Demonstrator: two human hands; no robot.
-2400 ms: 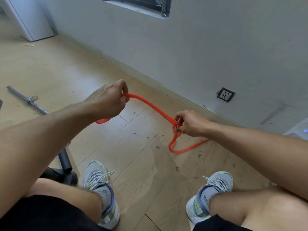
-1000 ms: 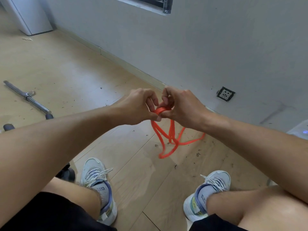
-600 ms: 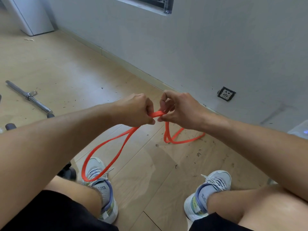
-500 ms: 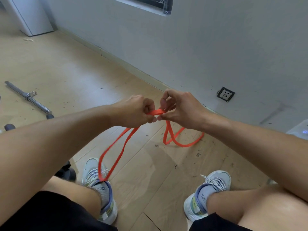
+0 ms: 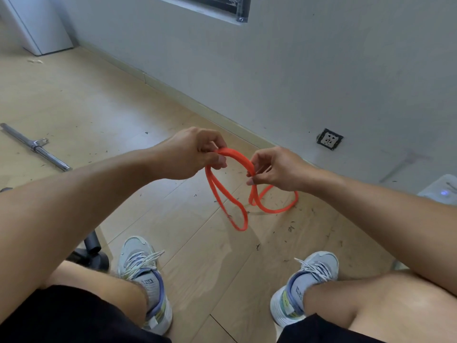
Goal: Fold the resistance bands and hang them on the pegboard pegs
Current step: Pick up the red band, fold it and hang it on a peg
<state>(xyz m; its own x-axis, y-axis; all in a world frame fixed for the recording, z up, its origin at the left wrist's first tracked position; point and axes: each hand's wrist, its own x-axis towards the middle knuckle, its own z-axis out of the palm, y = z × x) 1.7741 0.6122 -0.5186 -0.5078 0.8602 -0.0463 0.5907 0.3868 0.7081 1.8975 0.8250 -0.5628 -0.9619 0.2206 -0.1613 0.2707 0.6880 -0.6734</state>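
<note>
Single head-worn wide-angle view, looking forward and down from a seated person, close over both forearms and knees, wooden floor (image 5: 74, 100) below, grey wall (image 5: 321, 70) ahead.

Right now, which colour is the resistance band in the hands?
Orange-red, plain, no pattern: the resistance band, seen in the head view.

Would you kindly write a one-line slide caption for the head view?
Both hands, left and right, pinch a folded orange elastic resistance band, its loops dangling over the light wooden floor.
</note>
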